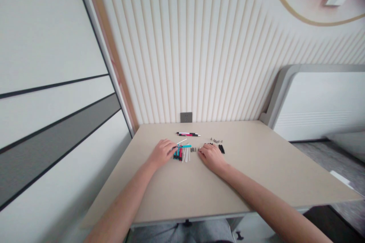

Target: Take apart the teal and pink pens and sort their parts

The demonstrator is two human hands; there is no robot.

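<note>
My left hand (162,152) rests on the beige table (256,167), its fingers closed round the end of a teal pen barrel (184,146) that sticks out to the right. Just below the barrel lies a small heap of pen parts (182,154): teal, red and black barrels and white refill tubes. My right hand (209,155) lies knuckles up to the right of the heap, fingers curled down over small black caps (221,148); what it grips, if anything, is hidden. Tiny grey pieces (193,149) lie between the hands.
Two assembled pens (188,134), red and black, lie farther back near the wall. A few small grey springs or tips (216,140) sit behind my right hand. A wall socket (186,117) is on the ribbed wall. A bed headboard (313,98) stands at right.
</note>
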